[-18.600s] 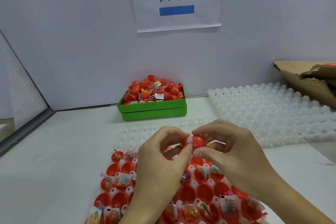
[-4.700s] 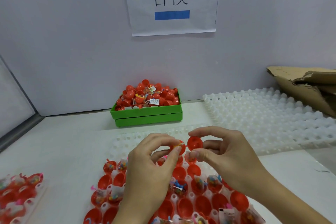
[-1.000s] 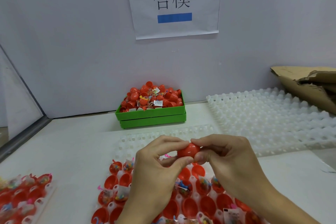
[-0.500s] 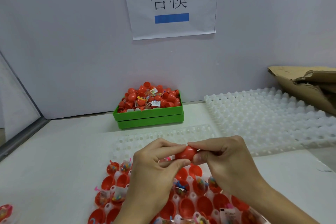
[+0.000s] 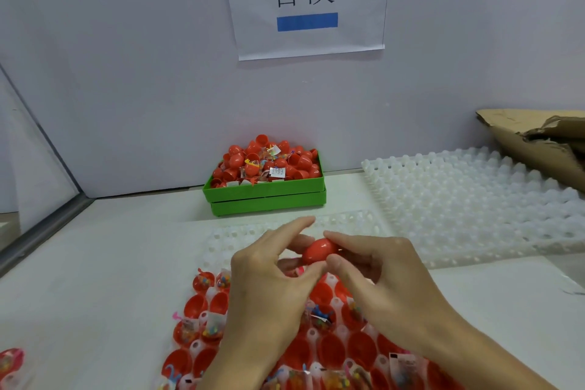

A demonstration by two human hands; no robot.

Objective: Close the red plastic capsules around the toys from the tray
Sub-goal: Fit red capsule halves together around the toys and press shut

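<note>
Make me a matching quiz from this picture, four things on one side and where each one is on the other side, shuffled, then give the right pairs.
Things:
1. capsule
2. green box
3. paper sign
4. cardboard

Places:
A. far right, by the wall
B. on the wall
C. between the fingertips of the left hand and right hand
D. on the table, against the wall

Pairs: 1-C, 2-D, 3-B, 4-A

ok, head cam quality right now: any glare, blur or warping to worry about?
Head view: a small specular highlight on the red capsule pinched between the left hand and right hand; left fingertips slightly motion-blurred; lighting soft and even, shadows faint; wide-angle bowing at the wall edge, left; the wall sign reads sharp.
</note>
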